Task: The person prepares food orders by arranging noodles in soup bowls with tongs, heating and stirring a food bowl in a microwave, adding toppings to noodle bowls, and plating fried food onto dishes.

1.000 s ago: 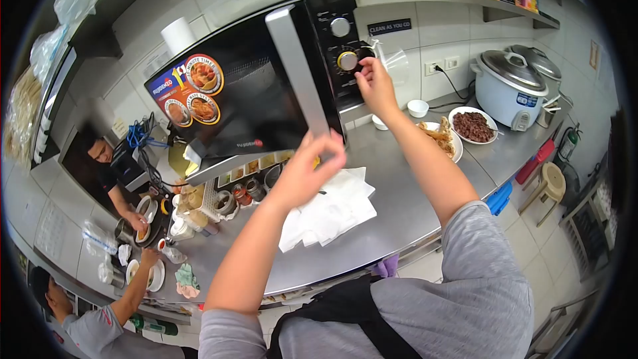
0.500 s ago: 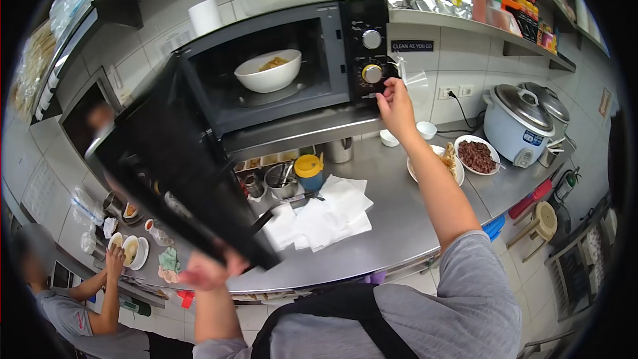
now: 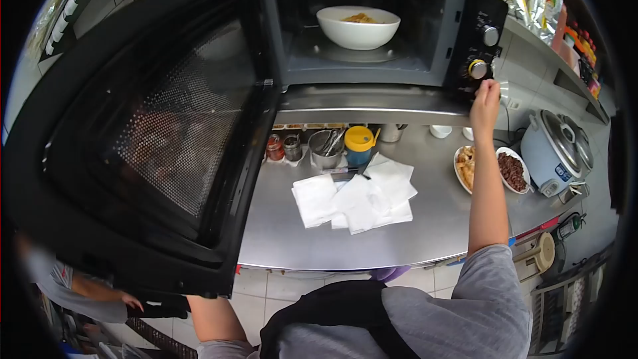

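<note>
A black microwave (image 3: 482, 30) stands on a steel shelf with its door (image 3: 63, 139) swung wide open to the left. Inside, a white bowl (image 3: 359, 32) holding yellowish-brown food rests on the turntable. My right hand (image 3: 487, 98) is at the lower right corner of the control panel, just below the lower dial, with its fingers curled closed against that edge. My left forearm (image 3: 216, 322) reaches up behind the open door, which hides the hand.
White paper sheets (image 3: 362, 196) lie on the steel counter (image 3: 432, 226) below. Behind them are jars, a utensil pot (image 3: 325, 153) and a yellow-lidded container (image 3: 359, 143). Two food plates and a rice cooker (image 3: 548, 153) stand right. A co-worker's arm (image 3: 100, 290) shows lower left.
The microwave door has swung further open, and my left hand has gone out of sight behind it. My view has shifted closer to the microwave; my right hand remains at the panel edge.
</note>
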Available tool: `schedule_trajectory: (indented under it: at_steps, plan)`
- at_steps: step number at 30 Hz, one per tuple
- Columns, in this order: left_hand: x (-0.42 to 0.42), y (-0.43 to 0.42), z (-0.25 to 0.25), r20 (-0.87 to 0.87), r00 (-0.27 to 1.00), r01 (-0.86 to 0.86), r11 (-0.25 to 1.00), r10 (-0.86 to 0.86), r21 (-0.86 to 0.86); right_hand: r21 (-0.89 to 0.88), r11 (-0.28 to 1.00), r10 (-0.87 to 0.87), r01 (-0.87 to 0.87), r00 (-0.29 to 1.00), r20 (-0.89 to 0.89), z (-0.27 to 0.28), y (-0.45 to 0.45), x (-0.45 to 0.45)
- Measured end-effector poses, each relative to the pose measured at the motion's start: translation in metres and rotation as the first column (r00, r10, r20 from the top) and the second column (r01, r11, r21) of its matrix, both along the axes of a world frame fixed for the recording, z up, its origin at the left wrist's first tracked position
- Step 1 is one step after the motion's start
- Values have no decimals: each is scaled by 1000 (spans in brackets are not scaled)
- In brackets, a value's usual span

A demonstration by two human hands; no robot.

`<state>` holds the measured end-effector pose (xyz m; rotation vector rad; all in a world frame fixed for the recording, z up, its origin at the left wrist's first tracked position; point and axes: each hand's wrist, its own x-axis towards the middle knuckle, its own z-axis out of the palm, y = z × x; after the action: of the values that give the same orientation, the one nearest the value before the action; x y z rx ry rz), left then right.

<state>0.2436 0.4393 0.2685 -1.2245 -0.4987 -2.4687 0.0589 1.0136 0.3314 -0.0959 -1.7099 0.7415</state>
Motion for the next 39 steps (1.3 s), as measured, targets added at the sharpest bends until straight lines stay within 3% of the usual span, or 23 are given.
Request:
schedule_trajectory:
  at_steps: [39]
  plan:
    - [-11,5,6,61,998,-10,1000,10,2,-82,991,113,-104,987,113,-2,8,3]
